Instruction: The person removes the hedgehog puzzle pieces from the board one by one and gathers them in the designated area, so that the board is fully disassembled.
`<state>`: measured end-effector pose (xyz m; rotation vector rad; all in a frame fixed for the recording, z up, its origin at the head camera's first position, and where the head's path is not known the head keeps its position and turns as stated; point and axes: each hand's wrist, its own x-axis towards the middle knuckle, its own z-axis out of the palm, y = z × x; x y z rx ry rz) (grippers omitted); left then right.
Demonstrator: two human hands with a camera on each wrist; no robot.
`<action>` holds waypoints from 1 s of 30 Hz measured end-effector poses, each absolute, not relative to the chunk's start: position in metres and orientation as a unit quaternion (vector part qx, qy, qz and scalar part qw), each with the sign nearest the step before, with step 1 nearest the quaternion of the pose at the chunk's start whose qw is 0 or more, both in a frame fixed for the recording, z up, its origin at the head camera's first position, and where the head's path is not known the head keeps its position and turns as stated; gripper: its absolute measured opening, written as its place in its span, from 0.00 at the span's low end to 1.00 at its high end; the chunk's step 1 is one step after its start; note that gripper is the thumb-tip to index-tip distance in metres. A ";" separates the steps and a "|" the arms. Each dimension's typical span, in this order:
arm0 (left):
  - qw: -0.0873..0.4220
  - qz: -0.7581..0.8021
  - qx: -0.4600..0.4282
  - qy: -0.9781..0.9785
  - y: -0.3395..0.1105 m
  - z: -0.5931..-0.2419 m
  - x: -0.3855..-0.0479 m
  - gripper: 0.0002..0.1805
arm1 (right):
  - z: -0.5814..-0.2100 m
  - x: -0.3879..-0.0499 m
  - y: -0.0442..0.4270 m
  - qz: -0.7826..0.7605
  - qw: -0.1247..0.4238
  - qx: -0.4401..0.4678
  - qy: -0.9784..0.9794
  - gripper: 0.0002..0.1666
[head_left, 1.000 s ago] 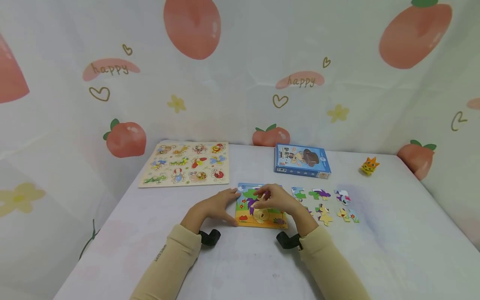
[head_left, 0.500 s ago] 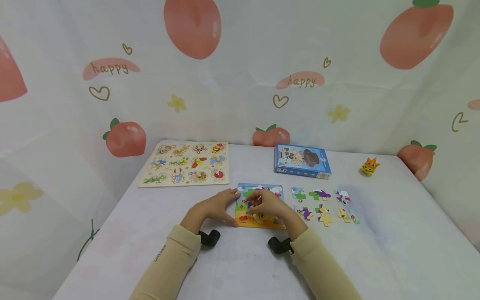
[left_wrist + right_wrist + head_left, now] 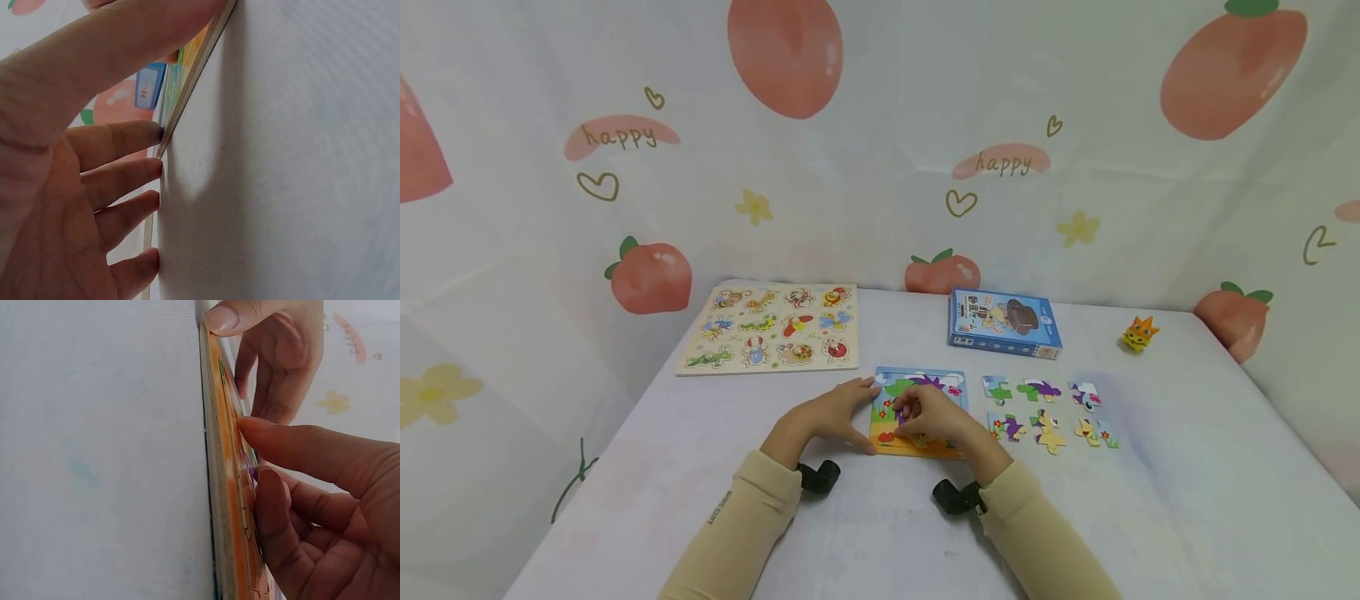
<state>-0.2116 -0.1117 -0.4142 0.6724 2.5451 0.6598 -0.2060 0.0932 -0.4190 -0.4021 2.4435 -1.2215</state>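
Observation:
The jigsaw puzzle board [image 3: 917,449], with a colourful picture and a wooden edge, lies flat before the person. My left hand [image 3: 831,412] steadies its left side, thumb at the near corner and fingers stretched along the edge. In the left wrist view the fingertips [image 3: 150,132] touch that edge. Over the board's picture is my right hand [image 3: 934,412], fingers bent and thumb close to the forefinger. Both tips reach the puzzle surface in the right wrist view, the thumb [image 3: 262,428] above the forefinger [image 3: 273,500]. Whether they pinch a piece is hidden.
Several loose puzzle pieces [image 3: 1049,431] lie in two rows right of the board. Behind stand a blue game box [image 3: 1004,322] and a small orange and yellow figurine [image 3: 1139,333]. A wooden insect puzzle [image 3: 769,327] lies back left. A printed curtain [image 3: 880,200] hangs behind.
My right hand has moved left and down onto the puzzle, and its thumb and forefinger have drawn closer together. The left hand and the loose pieces have stayed in place.

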 end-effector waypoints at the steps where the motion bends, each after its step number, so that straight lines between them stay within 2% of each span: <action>1: 0.212 0.238 0.243 0.916 -0.112 -0.414 -0.211 0.51 | -0.419 -0.206 0.093 -0.435 0.190 -0.142 0.869 0.15; 14: 0.215 0.244 0.241 0.914 -0.111 -0.412 -0.210 0.51 | -0.417 -0.202 0.091 -0.457 0.196 -0.148 0.855 0.18; 24: 0.219 0.246 0.239 0.914 -0.112 -0.409 -0.209 0.51 | -0.415 -0.197 0.092 -0.477 0.197 -0.167 0.840 0.14; 30: 0.219 0.246 0.238 0.914 -0.112 -0.411 -0.209 0.51 | -0.410 -0.192 0.103 -0.503 0.218 -0.140 0.824 0.15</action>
